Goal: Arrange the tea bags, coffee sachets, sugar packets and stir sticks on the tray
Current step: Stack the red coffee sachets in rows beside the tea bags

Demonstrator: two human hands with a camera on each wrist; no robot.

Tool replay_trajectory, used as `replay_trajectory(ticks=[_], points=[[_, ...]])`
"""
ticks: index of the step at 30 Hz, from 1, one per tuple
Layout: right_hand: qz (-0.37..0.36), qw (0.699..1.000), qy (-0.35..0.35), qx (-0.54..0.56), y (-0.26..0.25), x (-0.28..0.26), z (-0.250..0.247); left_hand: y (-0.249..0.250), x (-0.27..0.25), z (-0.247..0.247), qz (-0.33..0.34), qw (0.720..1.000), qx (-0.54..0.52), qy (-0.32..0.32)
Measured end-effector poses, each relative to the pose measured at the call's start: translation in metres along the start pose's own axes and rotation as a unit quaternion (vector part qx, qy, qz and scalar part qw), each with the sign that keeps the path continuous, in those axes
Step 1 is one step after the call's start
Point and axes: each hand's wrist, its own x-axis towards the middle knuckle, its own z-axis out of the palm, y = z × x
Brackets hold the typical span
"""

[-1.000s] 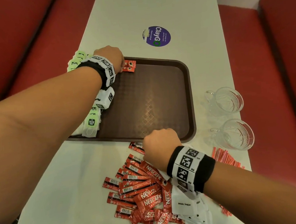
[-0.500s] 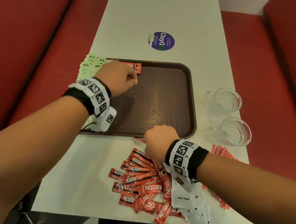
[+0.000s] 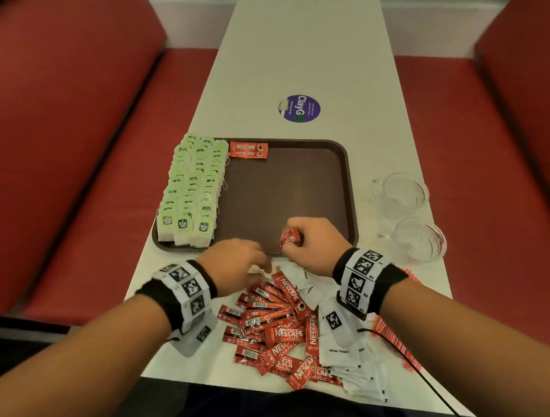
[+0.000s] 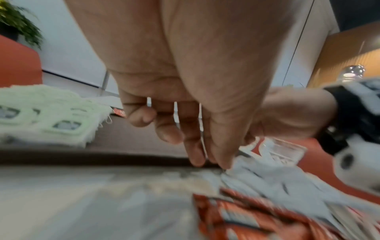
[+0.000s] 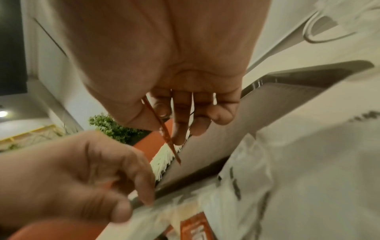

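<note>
on white desk (image 3: 301,52), right hand (image 3: 316,243) pinches glossy red "nescafe" sachet (image 3: 290,236) over textured brown tray's (image 3: 347,180) near rim; left hand (image 3: 235,266) curls fingers onto white sugar packets (image 3: 308,283), grip unclear.

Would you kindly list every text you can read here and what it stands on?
"NESCAFE": sachets on the tray
"NESCAFE CLASSIC": sachet pile
"White Sugar": sugar packets
"ClayGO": purple sticker
Tea bag tags: too small to read
Wristband tags: codes only
</note>
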Motion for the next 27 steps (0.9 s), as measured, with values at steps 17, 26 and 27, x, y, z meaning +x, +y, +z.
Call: replay_trajectory(ticks=[17,26,27], points=[[0.030,0.999,0.021,0.030,0.022,-0.022,-0.018,0.035,0.035,0.015,0.041,0.993,0.070,-0.082],[-0.016,0.995,-0.091,-0.032,0.024,-0.015,-0.025,0.008,0.037,-0.021,0.015,0.999,0.033,-0.007],[-0.023,0.994,-0.092,-0.052,0.023,-0.013,-0.025,0.005,0.036,-0.028,0.010,1.000,0.017,0.012]])
